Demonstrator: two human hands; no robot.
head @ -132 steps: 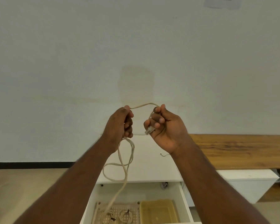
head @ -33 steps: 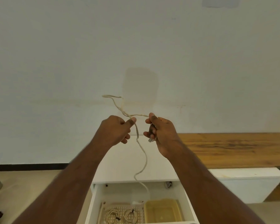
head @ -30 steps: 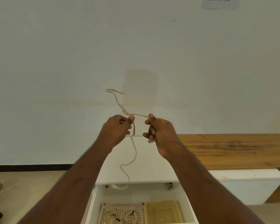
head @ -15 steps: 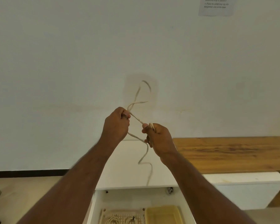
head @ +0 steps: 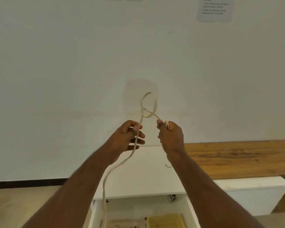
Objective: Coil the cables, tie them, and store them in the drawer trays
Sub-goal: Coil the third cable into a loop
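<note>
The left hand's (head: 128,137) thumb and forefinger were pinched together on the cream cable (head: 135,145), while its other fingers (head: 141,142) spread loosely apart below. The right hand (head: 170,137) was closed in a fist around the cable's other part — a few turns of it showed as pale strands between thumb and forefinger. Between the two hands the cable rose into an upright loop that crossed over itself just above the knuckles, seen against the white wall (head: 72,63). From the left hand the loose length hung down past the forearm and into the open drawer (head: 192,211) at the near edge of the view.

In the drawer lay a pale perforated tray (head: 122,225) on the left and a yellow tray (head: 165,220) just to its right, both cut off by the frame edge. Above the drawer ran the white counter (head: 146,178), with a small dark tie (head: 168,165) lying on it near the right forearm — farther right the top turned to brown wood (head: 237,157). A printed sheet (head: 215,9) hung high on the wall to the right, its text too blurred to read
</note>
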